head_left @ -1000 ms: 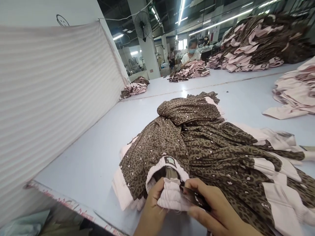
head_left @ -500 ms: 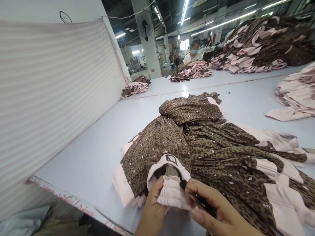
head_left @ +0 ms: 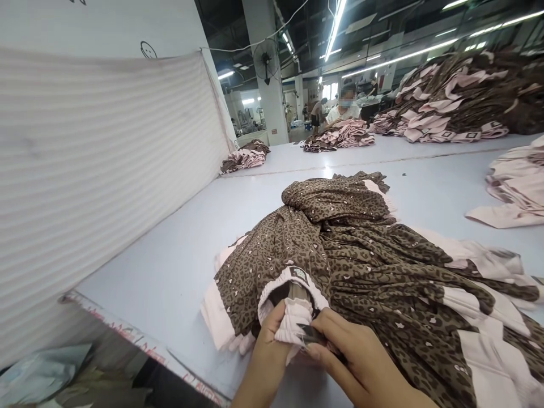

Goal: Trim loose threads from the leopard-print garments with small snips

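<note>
Brown leopard-print trousers (head_left: 263, 249) with pale pink cuffs lie bunched on the table in front of me. My left hand (head_left: 270, 345) is closed on the pink elastic waistband (head_left: 293, 317), thumb on top. A dark label sits inside the far side of the waist opening. In my right hand (head_left: 352, 351) are dark thread snips (head_left: 306, 333), mostly hidden by the fingers. Their pointed blades lie at the waistband's lower right edge, close to my left thumb. Whether the blades touch the cloth I cannot tell.
More leopard-print garments (head_left: 403, 283) spread to the right. A tall garment heap (head_left: 459, 102) and smaller piles (head_left: 340, 136) stand farther back. A white quilted sheet (head_left: 106, 187) hangs along the left. The table edge (head_left: 140, 343) runs at the lower left. A masked person (head_left: 346, 107) is beyond the table.
The snips have turned and moved left, so their blades now show over the waistband edge. My right hand has come closer to my left. The whole view has shifted slightly.
</note>
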Demonstrator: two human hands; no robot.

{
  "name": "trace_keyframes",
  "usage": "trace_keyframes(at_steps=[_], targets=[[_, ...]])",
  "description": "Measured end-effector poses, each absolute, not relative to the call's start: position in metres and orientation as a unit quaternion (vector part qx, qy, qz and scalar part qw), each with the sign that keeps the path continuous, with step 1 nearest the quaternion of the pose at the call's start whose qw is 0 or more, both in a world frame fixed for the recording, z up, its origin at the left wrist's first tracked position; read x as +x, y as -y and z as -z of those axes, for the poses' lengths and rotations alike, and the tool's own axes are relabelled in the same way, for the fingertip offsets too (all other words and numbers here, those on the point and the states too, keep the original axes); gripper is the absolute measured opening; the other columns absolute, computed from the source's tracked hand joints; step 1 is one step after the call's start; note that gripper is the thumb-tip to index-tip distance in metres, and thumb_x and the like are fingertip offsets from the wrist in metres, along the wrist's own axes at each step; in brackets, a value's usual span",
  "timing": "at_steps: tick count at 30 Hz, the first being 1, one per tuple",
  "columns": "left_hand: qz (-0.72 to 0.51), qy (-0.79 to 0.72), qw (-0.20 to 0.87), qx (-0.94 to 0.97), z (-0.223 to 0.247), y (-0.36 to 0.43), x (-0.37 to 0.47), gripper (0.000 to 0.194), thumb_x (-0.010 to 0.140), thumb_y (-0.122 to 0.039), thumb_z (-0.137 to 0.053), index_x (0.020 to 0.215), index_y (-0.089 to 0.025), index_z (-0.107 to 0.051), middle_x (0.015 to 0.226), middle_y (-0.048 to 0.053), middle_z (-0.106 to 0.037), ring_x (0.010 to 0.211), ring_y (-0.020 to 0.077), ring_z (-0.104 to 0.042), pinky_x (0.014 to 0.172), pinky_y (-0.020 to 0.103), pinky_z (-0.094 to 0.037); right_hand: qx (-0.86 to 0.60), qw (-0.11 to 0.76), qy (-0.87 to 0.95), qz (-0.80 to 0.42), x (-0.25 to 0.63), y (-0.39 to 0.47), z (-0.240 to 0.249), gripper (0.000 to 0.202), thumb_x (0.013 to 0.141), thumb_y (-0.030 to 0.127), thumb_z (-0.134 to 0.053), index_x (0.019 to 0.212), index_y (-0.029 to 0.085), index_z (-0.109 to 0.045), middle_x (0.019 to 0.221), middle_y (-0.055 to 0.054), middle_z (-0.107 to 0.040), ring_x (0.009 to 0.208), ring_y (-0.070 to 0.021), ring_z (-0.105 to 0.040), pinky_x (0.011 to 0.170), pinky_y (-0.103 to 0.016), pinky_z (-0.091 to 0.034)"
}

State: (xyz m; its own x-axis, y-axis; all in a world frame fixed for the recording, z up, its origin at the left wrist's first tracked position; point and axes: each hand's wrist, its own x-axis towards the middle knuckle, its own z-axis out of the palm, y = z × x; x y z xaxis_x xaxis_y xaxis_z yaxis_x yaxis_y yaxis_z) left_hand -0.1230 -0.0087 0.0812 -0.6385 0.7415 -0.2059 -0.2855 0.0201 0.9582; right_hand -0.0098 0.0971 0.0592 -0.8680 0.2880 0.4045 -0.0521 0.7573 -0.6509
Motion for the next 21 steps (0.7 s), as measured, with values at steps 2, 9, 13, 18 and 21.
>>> trace_keyframes(at_steps=[2,9,13,18,21], targets=[[-0.661,-0.620,0.365,0.212,-0.083,0.008,-0.123,0.037,0.066,-0.033,-0.075,0.101,-0.022,-0.074,0.095,0.005,-0.073,0.097,0.0253,-0.061,0.085,0.030,-0.046,-0.060,0.238,0.911,-0.331,-0.009,-0.099,-0.060,0.023,0.098,0.029,-0.037,0.088,0.020,-0.056,0.077,-0.004,-0.059,0.065,-0.0185,-0.059,0.055,-0.026,-0.041],[-0.621,-0.625,0.358,0.310,-0.085,0.005,-0.126,0.030,0.074,-0.031,-0.068,0.102,-0.020,-0.073,0.098,0.005,-0.072,0.099,0.0249,-0.060,0.088,0.030,-0.044,-0.052,0.243,0.915,-0.317,-0.003,-0.100,-0.066,0.024,0.098,0.032,-0.038,0.083,0.021,-0.054,0.074,-0.003,-0.058,0.061,-0.0175,-0.058,0.052,-0.024,-0.040],[-0.604,-0.625,0.347,0.352,-0.088,0.006,-0.126,0.028,0.078,-0.028,-0.063,0.102,-0.017,-0.072,0.097,0.006,-0.072,0.096,0.0253,-0.060,0.083,0.030,-0.045,-0.052,0.244,0.922,-0.296,-0.004,-0.099,-0.065,0.025,0.098,0.030,-0.036,0.085,0.020,-0.055,0.075,-0.003,-0.058,0.060,-0.0172,-0.059,0.052,-0.024,-0.040],[-0.636,-0.633,0.340,0.282,-0.083,0.008,-0.125,0.030,0.073,-0.028,-0.068,0.101,-0.018,-0.073,0.095,0.007,-0.073,0.096,0.0257,-0.061,0.081,0.030,-0.047,-0.040,0.216,0.918,-0.329,-0.001,-0.101,-0.065,0.026,0.098,0.028,-0.036,0.081,0.021,-0.054,0.075,-0.003,-0.057,0.063,-0.0168,-0.060,0.053,-0.024,-0.040],[-0.676,-0.628,0.344,0.175,-0.076,0.008,-0.122,0.036,0.068,-0.028,-0.072,0.103,-0.018,-0.072,0.100,0.008,-0.073,0.095,0.0251,-0.063,0.084,0.032,-0.048,-0.062,0.200,0.906,-0.367,0.003,-0.105,-0.060,0.021,0.098,0.030,-0.037,0.086,0.022,-0.053,0.079,-0.003,-0.058,0.069,-0.0167,-0.060,0.058,-0.023,-0.042]])
